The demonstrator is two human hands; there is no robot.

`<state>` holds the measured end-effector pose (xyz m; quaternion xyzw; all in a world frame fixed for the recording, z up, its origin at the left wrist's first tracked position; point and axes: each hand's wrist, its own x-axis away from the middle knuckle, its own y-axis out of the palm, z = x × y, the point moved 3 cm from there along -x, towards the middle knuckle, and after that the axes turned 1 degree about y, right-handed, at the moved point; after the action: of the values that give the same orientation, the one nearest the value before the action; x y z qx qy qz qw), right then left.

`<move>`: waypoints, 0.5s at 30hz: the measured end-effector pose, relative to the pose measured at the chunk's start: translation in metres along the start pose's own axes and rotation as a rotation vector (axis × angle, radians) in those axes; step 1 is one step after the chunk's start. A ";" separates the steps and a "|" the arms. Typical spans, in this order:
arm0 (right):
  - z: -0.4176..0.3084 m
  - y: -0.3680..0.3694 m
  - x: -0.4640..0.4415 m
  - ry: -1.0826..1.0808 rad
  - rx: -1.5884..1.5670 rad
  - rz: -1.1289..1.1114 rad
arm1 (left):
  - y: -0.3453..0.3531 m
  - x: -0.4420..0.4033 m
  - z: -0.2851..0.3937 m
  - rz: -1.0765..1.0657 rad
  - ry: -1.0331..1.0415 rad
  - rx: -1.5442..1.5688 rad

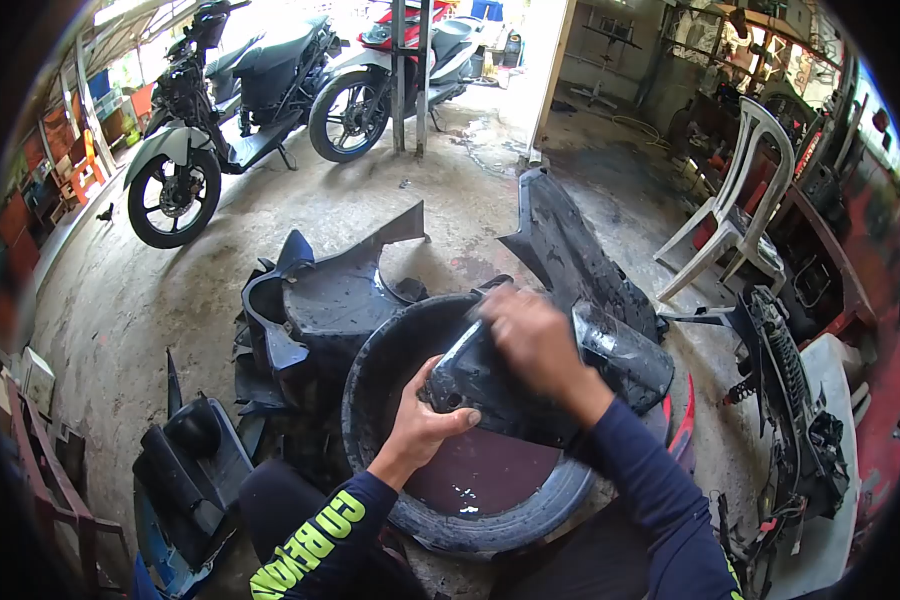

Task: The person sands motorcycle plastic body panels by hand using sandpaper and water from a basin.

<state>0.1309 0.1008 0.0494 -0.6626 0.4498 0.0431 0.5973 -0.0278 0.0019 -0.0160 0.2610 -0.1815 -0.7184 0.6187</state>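
Observation:
My left hand (417,425) grips the near left end of a dark, wet plastic motorcycle body panel (495,385), its thumb along the lower edge. The panel is tilted above a round black tub (510,532) of brownish water (480,478). Over the panel's upper part is my right hand (532,338), slightly blurred, its fingers curled down against the surface. Whatever lies under those fingers is hidden.
Dark fairing pieces (335,290) stand behind the tub at left, and a long panel (570,240) at right. More parts (195,455) lie at lower left. A plastic chair (745,190) and two motorcycles, one partly stripped (185,150) and one red (370,90), stand farther back.

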 end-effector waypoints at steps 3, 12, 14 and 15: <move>-0.018 0.003 0.002 -0.019 0.044 -0.038 | -0.002 0.000 0.000 -0.009 -0.012 0.002; -0.056 0.008 0.011 -0.186 -0.094 -0.026 | -0.003 0.014 -0.003 0.043 -0.006 0.058; -0.047 0.005 0.005 -0.186 -0.138 -0.016 | -0.005 0.016 -0.003 0.044 0.002 0.040; -0.021 0.005 0.000 -0.043 -0.079 -0.023 | -0.005 0.015 -0.003 0.045 -0.001 0.039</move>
<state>0.1178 0.0840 0.0516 -0.6898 0.4272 0.0682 0.5806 -0.0315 -0.0117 -0.0241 0.2687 -0.2018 -0.7008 0.6293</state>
